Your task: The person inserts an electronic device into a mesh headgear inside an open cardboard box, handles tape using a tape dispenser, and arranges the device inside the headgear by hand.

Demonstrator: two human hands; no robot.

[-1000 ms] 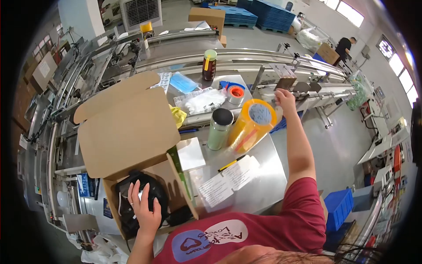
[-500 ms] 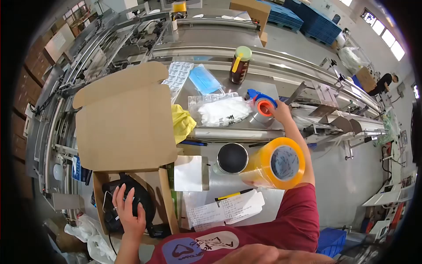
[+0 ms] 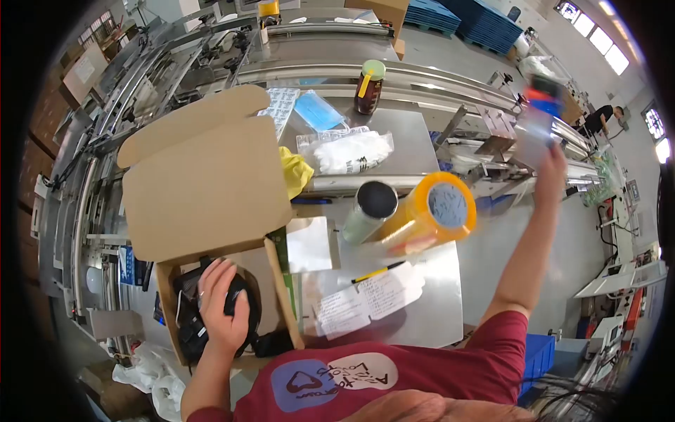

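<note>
My left hand (image 3: 223, 302) rests over a black item (image 3: 247, 330) inside an open cardboard box (image 3: 204, 190), its fingers bent and slightly apart on top of it. Out to the right, my right hand (image 3: 553, 163) is raised and grips a blue-and-red tape dispenser (image 3: 543, 105), which is smeared by motion. A large roll of yellow tape (image 3: 418, 214) stands beside a green bottle with a black lid (image 3: 370, 211). Handwritten paper (image 3: 369, 301) lies in front of them, with a yellow-and-black pen (image 3: 378, 272) at its upper edge.
Behind the bottle are packed white gloves (image 3: 351, 153), a blue mask (image 3: 320, 111) and a dark jar with a green lid (image 3: 369, 88). Metal rails (image 3: 436, 79) cross the background. A co-worker (image 3: 600, 119) stands far right. A blue crate (image 3: 536, 359) sits low right.
My right hand has lifted the tape dispenser from beside the gloves and swung it out to the right. My left hand stays at the box. The camera view has shifted.
</note>
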